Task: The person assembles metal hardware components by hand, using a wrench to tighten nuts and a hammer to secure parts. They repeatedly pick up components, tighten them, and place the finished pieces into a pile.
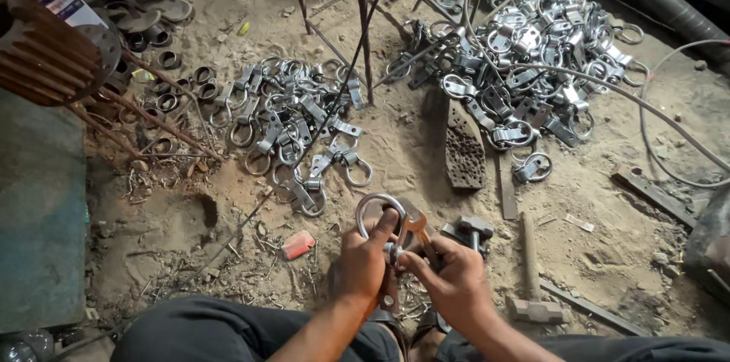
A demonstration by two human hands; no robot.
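- The left hand [367, 255] was closed around a steel ring-and-strap fitting [382, 214], thumb hooked up onto the ring's lower curve, just above the person's knees.
- The right hand [455, 278] pinched the fitting's flat strap [414, 227] from the other side, fingertips narrowed near where ring and strap met.
- The fitting looked rigid and fairly heavy for its size; bare galvanised metal, likely slick and hard-edged at the strap, so the round ring seemed the safer part to hold.
- A pile of like fittings [300, 130] lay on the sandy floor [182, 233] ahead to the left, a larger heap [525, 50] further right.
- A hammer [530, 286] lay just beside the right hand, a perforated iron block [464, 149] stood between the piles, and a small red object [298, 245] lay left of the hands.
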